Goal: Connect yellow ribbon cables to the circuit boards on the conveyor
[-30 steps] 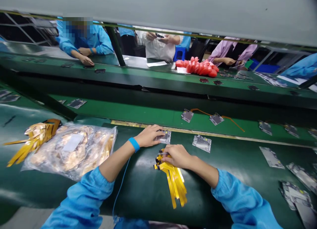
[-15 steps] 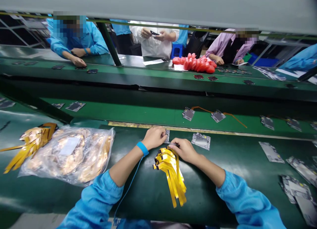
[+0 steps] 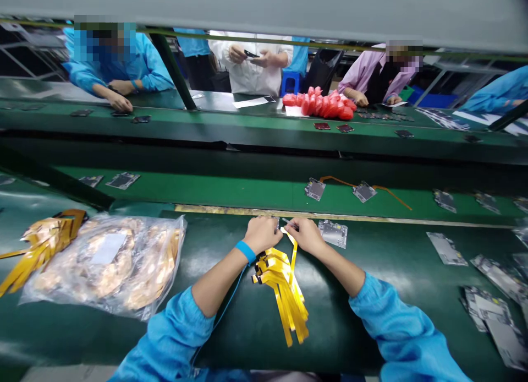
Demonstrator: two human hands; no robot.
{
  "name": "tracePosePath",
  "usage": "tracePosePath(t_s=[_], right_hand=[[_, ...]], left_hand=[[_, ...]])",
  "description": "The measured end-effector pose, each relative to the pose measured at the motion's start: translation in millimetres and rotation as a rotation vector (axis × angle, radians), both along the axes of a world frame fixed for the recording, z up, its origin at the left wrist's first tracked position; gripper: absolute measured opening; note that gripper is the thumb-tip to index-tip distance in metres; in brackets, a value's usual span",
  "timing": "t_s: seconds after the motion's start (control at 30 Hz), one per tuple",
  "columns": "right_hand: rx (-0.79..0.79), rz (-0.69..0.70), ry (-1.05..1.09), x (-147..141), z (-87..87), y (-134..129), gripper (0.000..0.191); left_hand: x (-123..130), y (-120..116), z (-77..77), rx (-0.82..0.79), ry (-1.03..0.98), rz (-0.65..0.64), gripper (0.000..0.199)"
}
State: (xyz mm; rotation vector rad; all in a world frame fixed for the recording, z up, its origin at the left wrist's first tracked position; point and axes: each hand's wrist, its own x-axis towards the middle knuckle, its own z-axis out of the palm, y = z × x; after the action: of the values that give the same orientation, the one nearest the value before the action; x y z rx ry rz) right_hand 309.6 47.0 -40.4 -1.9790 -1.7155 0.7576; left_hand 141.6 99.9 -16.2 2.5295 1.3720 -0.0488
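Observation:
My left hand [image 3: 264, 233], with a blue wrist strap [image 3: 246, 252], has its fingers closed at a small circuit board [image 3: 278, 222] that it mostly covers. Beside it, my right hand [image 3: 306, 236] is closed around a slim dark tool [image 3: 291, 224], its exact kind unclear. One yellow flex cable [image 3: 294, 252] reaches up between the two hands, its upper end near the fingertips. Just below lies a fanned pile of yellow flex cables [image 3: 284, 294]. Right of my right hand, another circuit board [image 3: 333, 234] rests flat on the green bench [image 3: 371, 327].
A clear plastic bag [image 3: 107, 266] of flex cables lies left, with loose cables [image 3: 45, 244] beside it. Several boards [image 3: 490, 310] lie at right. Beyond the bench edge strip [image 3: 223, 211], a green belt [image 3: 247, 192] carries boards. Co-workers sit across, near red bundles [image 3: 319, 104].
Both hands have shifted slightly and come closer together. One flex cable has risen from the pile to my fingers. My left hand covers more of the board. The view has drifted a little.

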Motion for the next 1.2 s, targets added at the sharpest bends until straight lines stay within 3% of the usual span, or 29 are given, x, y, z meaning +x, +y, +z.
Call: tracePosePath(t_s=[0.13, 0.43, 0.83, 1.2], right_hand=[[-0.093, -0.011, -0.089, -8, 8.7, 2, 0.019], [-0.156, -0.006, -0.172, -13, 17.7, 5, 0.021], [-0.188, 0.036, -0.191, -13, 24.9, 8, 0.020], [-0.190, 0.087, -0.252, -13, 25.5, 14, 0.018]], left_hand=[[-12, -2, -4.2, -0.001, -0.082, -0.023, 0.017], [-50, -17, -25.0, 0.139, -0.424, -0.246, 0.020], [-57, -46, -28.0, 0.254, -0.262, -0.331, 0.035], [-43, -59, -27.2, 0.259, -0.128, -0.265, 0.054]])
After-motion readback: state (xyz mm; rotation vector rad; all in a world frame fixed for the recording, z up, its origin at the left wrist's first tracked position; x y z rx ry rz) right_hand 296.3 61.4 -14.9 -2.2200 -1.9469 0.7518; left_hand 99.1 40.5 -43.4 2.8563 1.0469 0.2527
